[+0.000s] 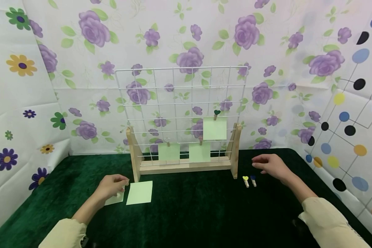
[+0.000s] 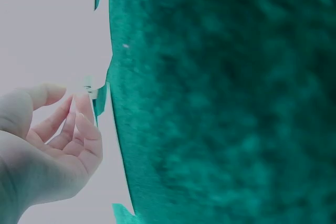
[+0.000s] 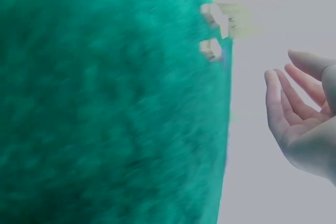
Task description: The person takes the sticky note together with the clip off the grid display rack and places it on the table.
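My left hand (image 1: 110,187) hovers over a pale green paper note (image 1: 115,199), partly hiding it. In the left wrist view its thumb and bent fingers (image 2: 92,139) stand apart, gripping nothing visible. Beside that note lies a second pale green note (image 1: 139,193). My right hand (image 1: 272,166) is in the air at the right, fingers loosely bent and holding nothing. Nearest to it on the cloth are a wooden clothespin with a yellow heart (image 1: 246,181) and one with a dark blue heart (image 1: 253,181).
A white wire grid (image 1: 183,86) stands on a wooden base (image 1: 186,168). Clothespins hold an upper-right note (image 1: 215,129), a lower-middle note (image 1: 199,153) and a lower-left note (image 1: 169,152) on it. Dark green cloth (image 1: 192,210) covers the table; patterned sheets (image 1: 161,20) surround it.
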The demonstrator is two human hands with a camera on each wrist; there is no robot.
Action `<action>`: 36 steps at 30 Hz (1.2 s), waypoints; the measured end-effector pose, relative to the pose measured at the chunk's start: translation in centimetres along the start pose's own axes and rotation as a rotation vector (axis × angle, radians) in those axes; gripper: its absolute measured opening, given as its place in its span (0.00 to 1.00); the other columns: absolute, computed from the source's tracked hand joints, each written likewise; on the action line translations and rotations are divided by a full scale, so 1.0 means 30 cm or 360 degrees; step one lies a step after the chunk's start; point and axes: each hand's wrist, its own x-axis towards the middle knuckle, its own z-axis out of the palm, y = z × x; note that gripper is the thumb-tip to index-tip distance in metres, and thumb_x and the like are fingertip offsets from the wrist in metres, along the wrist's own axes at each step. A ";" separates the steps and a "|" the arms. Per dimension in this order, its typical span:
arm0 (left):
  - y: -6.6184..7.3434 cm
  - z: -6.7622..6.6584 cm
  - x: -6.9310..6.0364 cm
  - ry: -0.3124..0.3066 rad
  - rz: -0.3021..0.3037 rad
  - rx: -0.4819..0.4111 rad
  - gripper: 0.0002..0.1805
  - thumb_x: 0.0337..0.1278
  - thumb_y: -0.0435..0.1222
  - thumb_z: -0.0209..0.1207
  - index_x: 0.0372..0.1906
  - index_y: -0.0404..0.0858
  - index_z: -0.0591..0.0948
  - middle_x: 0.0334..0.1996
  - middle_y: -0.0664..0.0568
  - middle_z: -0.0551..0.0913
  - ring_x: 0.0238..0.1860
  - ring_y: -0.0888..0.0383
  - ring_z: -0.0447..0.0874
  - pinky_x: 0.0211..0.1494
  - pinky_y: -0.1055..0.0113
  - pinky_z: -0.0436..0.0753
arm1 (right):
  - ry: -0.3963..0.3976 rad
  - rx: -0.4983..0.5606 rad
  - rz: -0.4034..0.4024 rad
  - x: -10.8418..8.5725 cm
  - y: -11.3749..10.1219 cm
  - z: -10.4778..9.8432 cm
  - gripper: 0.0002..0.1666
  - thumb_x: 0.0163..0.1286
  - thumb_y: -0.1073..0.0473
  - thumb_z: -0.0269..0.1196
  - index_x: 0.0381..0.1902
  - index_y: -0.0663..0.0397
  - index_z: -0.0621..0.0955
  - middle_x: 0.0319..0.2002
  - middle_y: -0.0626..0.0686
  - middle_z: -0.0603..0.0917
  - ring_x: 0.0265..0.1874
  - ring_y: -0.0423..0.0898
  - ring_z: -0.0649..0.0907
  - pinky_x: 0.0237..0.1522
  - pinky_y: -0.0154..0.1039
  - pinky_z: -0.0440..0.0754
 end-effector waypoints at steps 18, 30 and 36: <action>0.181 0.037 -0.045 -0.0015 0.0248 -0.0169 0.21 0.70 0.40 0.53 0.60 0.31 0.75 0.53 0.38 0.78 0.51 0.43 0.77 0.49 0.50 0.79 | 0.0171 0.0077 -0.0237 0.001 -0.213 -0.040 0.25 0.74 0.52 0.57 0.58 0.67 0.76 0.53 0.65 0.80 0.49 0.56 0.80 0.39 0.35 0.82; 0.305 0.075 -0.046 -0.0041 0.0466 -0.0320 0.21 0.70 0.37 0.53 0.63 0.32 0.71 0.58 0.37 0.76 0.60 0.42 0.71 0.57 0.49 0.75 | 0.0299 -0.0041 -0.0314 0.019 -0.334 -0.058 0.25 0.75 0.51 0.56 0.58 0.65 0.77 0.51 0.64 0.81 0.43 0.55 0.82 0.40 0.40 0.83; 0.392 0.117 -0.027 -0.0100 0.0543 -0.0418 0.23 0.70 0.35 0.54 0.65 0.30 0.69 0.59 0.36 0.75 0.60 0.43 0.72 0.56 0.50 0.76 | 0.0296 -0.0016 -0.0373 0.038 -0.395 -0.065 0.24 0.75 0.51 0.56 0.58 0.64 0.77 0.53 0.63 0.80 0.46 0.55 0.81 0.38 0.34 0.82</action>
